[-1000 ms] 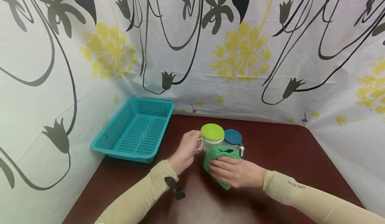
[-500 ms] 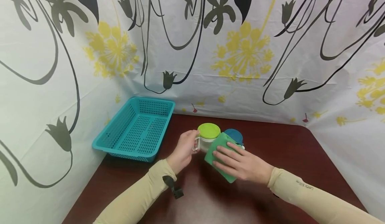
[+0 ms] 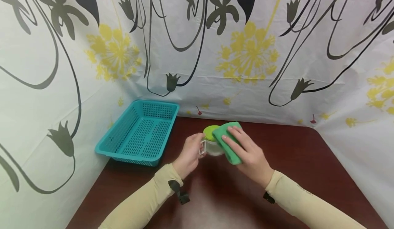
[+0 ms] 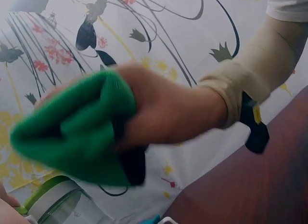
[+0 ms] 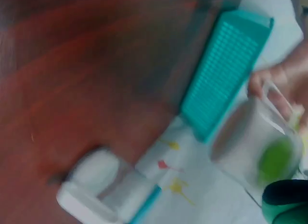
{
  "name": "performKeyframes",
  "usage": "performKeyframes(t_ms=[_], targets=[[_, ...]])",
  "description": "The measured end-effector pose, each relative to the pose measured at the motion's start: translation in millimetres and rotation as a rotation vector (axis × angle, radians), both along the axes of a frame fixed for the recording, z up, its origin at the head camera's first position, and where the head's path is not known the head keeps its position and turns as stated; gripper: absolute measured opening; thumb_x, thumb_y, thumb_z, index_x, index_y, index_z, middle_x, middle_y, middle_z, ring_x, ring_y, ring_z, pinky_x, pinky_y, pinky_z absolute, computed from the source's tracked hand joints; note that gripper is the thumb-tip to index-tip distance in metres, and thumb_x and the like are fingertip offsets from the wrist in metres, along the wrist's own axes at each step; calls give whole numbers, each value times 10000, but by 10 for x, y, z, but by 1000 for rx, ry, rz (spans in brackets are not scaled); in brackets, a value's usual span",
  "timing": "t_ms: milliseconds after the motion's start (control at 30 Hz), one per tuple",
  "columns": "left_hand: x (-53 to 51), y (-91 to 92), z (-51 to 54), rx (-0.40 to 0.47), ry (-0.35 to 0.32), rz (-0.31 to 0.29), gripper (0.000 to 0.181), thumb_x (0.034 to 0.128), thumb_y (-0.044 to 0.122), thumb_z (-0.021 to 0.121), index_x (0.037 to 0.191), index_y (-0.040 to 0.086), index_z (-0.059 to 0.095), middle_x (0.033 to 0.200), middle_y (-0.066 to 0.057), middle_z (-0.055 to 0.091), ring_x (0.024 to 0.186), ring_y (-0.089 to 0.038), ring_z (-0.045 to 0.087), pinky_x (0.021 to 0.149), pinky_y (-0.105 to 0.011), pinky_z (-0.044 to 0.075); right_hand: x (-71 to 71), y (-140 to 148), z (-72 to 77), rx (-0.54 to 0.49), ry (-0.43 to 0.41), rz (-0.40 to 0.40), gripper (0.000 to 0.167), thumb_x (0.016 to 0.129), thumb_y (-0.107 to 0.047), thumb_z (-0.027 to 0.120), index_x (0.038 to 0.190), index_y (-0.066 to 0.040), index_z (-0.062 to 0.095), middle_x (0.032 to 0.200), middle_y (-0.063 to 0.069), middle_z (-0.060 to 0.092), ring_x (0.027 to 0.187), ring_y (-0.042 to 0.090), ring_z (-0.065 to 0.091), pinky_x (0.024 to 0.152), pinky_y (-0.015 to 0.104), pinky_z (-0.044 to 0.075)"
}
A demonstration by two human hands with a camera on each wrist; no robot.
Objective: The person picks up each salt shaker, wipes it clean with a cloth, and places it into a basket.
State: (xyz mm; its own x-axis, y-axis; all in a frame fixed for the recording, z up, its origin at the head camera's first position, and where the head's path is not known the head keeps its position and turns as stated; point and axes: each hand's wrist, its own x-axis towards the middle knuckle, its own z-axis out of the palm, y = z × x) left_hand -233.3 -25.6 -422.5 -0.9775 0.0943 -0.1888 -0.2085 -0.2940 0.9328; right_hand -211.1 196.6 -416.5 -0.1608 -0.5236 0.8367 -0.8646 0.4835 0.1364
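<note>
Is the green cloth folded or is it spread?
Folded: the left-wrist view shows the green cloth doubled over in the right hand.

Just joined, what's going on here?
A person is using both hands on a jar. The left hand grips a lime-lidded jar by its side, and the right hand holds a folded green cloth up by it; contact is unclear. A blue-lidded jar shows only in the right wrist view. A teal basket sits on the table to the person's left.
</note>
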Motion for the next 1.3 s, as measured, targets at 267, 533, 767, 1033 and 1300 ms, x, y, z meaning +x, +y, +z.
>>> performKeyframes(t_ms=[267, 533, 767, 1033, 1300], targets=[[67, 24, 48, 14, 9, -13, 234, 986, 265, 540, 1010, 58, 645, 748, -38, 477, 698, -175, 482, 628, -320, 431, 5, -49, -295, 147, 36, -92, 653, 766, -25, 702, 1406, -74, 579, 1479, 258, 456, 1327, 517, 435, 590, 488, 574], [92, 28, 80, 25, 11, -11, 234, 986, 255, 539, 1011, 49, 648, 742, -39, 475, 689, -172, 476, 605, -308, 431, 14, -85, -297, 129, 116, -115, 409, 1040, -140, 379, 1365, -64, 616, 1440, 273, 492, 1285, 524, 479, 699, 526, 571], [84, 23, 79, 19, 22, 3, 187, 975, 230, 555, 937, 56, 613, 723, -40, 422, 670, -177, 430, 575, -295, 392, 80, -88, -308, 153, 213, -127, 438, 1020, 62, 342, 1310, -43, 654, 1387, 286, 535, 1213, 528, 541, 672, 459, 579], [29, 1, 121, -6, 47, 38, 193, 978, 242, 538, 864, 87, 560, 718, -36, 382, 681, -184, 425, 597, -310, 413, 136, 13, -494, 270, 216, -105, 428, 1020, 61, 347, 1319, -21, 642, 1394, 294, 525, 1227, 521, 534, 899, 526, 520], [16, -11, 107, -28, 36, 47, 208, 973, 239, 553, 816, 107, 519, 709, -34, 363, 685, -183, 415, 648, -348, 421, 133, 119, -646, 366, 132, -87, 471, 1019, 13, 307, 1407, -38, 569, 1472, 280, 450, 1307, 502, 470, 938, 533, 499]])
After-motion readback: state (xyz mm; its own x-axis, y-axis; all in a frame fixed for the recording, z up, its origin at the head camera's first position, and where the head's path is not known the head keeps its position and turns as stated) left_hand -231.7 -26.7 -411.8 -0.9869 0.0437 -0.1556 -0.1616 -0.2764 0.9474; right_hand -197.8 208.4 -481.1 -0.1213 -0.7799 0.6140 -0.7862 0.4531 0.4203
